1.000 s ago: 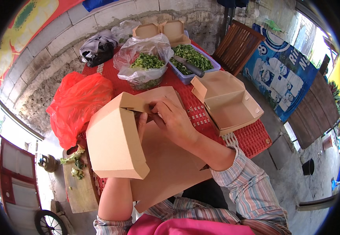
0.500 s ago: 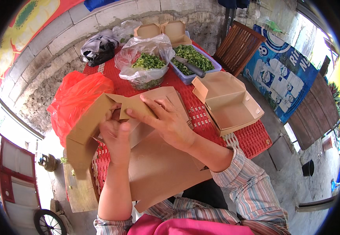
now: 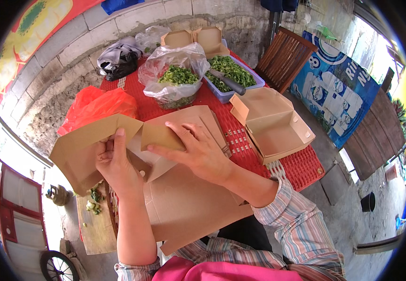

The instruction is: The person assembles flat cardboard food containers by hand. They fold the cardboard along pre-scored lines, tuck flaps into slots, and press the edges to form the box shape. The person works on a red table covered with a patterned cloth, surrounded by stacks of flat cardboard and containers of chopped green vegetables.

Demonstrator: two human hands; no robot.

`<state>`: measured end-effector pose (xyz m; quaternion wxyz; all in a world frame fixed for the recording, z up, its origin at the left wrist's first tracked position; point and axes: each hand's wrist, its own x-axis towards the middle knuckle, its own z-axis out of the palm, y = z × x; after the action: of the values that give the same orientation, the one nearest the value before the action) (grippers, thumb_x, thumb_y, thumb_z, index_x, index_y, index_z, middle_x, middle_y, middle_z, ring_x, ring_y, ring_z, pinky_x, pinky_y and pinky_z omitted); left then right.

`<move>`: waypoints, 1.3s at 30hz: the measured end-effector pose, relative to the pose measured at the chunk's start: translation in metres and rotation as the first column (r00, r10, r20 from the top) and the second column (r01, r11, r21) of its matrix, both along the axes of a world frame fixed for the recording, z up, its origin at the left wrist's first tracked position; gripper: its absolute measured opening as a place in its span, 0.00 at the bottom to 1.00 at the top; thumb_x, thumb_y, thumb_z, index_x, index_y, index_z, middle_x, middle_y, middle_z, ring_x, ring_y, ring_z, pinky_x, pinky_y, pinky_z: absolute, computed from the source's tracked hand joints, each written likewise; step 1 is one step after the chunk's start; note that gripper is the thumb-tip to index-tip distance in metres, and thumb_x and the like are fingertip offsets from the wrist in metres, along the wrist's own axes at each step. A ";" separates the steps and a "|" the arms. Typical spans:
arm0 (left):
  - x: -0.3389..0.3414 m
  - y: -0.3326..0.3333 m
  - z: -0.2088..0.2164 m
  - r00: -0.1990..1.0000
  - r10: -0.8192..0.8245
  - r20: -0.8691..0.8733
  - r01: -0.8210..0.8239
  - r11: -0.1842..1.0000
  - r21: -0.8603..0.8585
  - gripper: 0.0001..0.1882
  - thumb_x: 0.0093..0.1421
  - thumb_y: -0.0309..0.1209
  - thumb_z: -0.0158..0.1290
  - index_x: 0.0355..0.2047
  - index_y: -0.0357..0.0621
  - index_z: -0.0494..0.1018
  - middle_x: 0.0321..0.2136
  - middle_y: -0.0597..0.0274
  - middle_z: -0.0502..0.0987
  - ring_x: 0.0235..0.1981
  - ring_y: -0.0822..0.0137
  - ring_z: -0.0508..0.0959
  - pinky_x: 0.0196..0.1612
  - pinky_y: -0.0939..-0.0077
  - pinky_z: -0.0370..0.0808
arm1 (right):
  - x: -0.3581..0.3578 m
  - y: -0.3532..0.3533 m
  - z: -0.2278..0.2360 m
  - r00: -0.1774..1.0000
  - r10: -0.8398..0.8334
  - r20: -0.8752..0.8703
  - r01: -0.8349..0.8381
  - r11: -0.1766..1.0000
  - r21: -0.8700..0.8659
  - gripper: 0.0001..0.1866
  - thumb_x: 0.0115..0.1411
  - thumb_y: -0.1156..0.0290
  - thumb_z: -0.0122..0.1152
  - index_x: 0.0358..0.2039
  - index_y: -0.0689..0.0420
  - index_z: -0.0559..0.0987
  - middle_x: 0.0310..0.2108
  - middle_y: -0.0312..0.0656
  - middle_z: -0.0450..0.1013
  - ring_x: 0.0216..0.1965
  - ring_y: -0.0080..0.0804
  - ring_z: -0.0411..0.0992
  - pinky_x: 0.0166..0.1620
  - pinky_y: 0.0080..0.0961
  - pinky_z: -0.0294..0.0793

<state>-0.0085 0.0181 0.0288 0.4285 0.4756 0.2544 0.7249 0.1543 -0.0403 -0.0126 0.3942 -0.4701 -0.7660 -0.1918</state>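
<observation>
A brown cardboard takeaway box blank (image 3: 118,140), closed into a box shape 1 second ago, now lies spread open between 2 bare hands over the red slatted worktop (image 3: 301,166). The left hand (image 3: 114,161) has its grip pinched on the blank's centre fold, thumb on top; the right hand (image 3: 198,150) presses open fingers flat on the inner flap just right of that grip. Beyond the right hand sits 1 finished brown cardboard box (image 3: 273,124). The folding looks restarted rather than complete.
</observation>
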 end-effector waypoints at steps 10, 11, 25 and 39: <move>0.003 0.000 -0.022 0.930 0.135 -0.343 -0.094 0.987 0.132 0.06 0.60 0.23 0.58 0.38 0.37 0.79 0.33 0.66 0.79 0.34 0.73 0.77 0.38 0.80 0.72 | 0.012 0.010 -0.006 0.970 0.061 -0.237 -0.060 0.998 0.013 0.34 0.52 0.81 0.54 0.61 0.44 0.71 0.45 0.45 0.70 0.45 0.48 0.67 0.49 0.40 0.71; 0.009 -0.005 -0.025 0.896 0.199 -0.398 -0.138 0.974 0.178 0.06 0.60 0.24 0.59 0.38 0.36 0.79 0.33 0.65 0.79 0.34 0.72 0.77 0.38 0.78 0.72 | 0.013 0.010 -0.006 0.963 0.060 -0.262 -0.059 0.998 0.013 0.33 0.53 0.82 0.54 0.61 0.47 0.71 0.44 0.45 0.70 0.45 0.49 0.68 0.49 0.41 0.70; 0.004 -0.021 -0.064 0.001 0.818 -0.575 0.011 0.575 0.818 0.10 0.65 0.33 0.53 0.43 0.44 0.78 0.35 0.57 0.80 0.36 0.57 0.79 0.38 0.66 0.76 | 0.010 0.009 0.002 0.929 0.026 -0.370 0.013 0.995 0.100 0.09 0.57 0.80 0.58 0.39 0.62 0.73 0.33 0.47 0.70 0.38 0.46 0.71 0.40 0.38 0.71; 0.004 -0.006 -0.071 0.142 0.505 -0.851 0.008 0.859 0.512 0.19 0.64 0.35 0.54 0.54 0.47 0.73 0.47 0.56 0.77 0.46 0.57 0.77 0.47 0.66 0.74 | 0.020 0.008 0.003 0.664 0.142 -0.734 -0.246 0.968 -0.036 0.08 0.64 0.72 0.57 0.36 0.66 0.76 0.30 0.43 0.69 0.30 0.32 0.70 0.29 0.28 0.69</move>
<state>-0.0044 0.0119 -0.0422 -0.0693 0.8482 0.3901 0.3517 0.1747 -0.0323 -0.0096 0.6511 -0.4479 -0.6039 0.1041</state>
